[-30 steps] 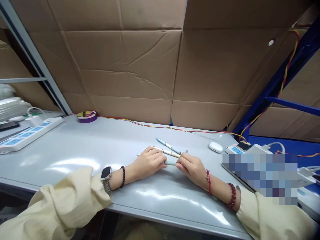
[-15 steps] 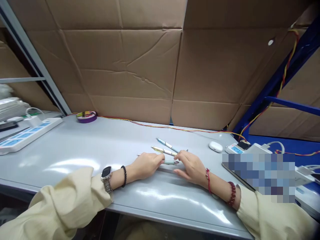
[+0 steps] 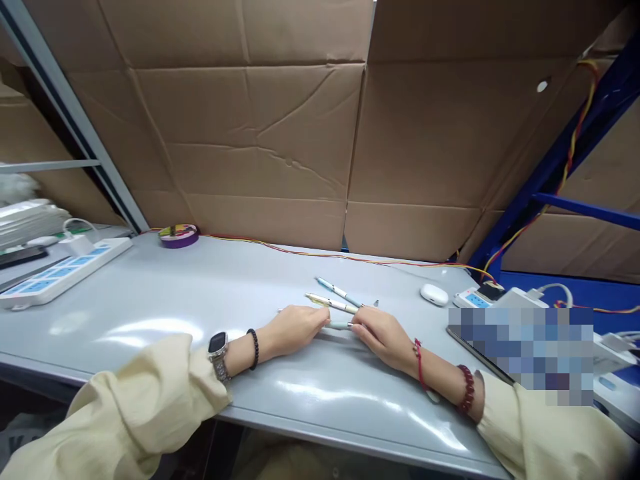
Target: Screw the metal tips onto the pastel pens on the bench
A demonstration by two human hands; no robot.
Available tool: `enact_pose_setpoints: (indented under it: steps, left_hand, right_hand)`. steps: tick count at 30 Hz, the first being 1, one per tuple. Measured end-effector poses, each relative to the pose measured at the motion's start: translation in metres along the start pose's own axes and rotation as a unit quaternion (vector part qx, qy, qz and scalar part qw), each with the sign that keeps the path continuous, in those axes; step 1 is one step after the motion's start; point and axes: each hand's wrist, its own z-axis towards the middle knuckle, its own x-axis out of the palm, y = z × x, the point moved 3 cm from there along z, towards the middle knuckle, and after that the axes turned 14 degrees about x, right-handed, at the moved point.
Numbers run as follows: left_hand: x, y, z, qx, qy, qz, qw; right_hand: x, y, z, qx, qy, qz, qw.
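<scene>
One green pen (image 3: 340, 325) (two hands (image 3: 294, 330) (image 3: 385, 337))

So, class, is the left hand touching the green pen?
Touching. The head view shows the left hand holding the green pen in its fingers.

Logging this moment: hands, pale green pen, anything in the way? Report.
Left hand: holding pale green pen. Right hand: at pen's right end, grip unclear. Possible clutter close behind: cream pen, blue-and-white pen.
</scene>
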Motion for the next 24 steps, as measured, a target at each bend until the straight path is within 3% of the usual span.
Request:
enact_pose_setpoints:
  steps: [5,11,18,24]
  left_hand:
    - [-0.001,0.001,0.0,-0.003,-0.006,-0.009,1.0]
    - [-0.005,-0.001,-0.001,0.024,-0.009,-0.037,0.999]
    - [-0.007,-0.005,0.0,0.062,-0.033,-0.041,0.997]
    - [-0.008,-0.007,-0.002,0.089,-0.021,-0.017,0.996]
  right_hand:
    - [0.0,-0.001,0.001,0.006,-0.059,0.025,0.998]
    - [-0.001,0.0,-0.001,-0.055,-0.113,0.073,0.989]
    - [-0.007,0.007,-0.002,-0.106,-0.148,0.065,0.981]
    - [-0.007,0.009,-0.002,-0.132,-0.148,0.052,0.979]
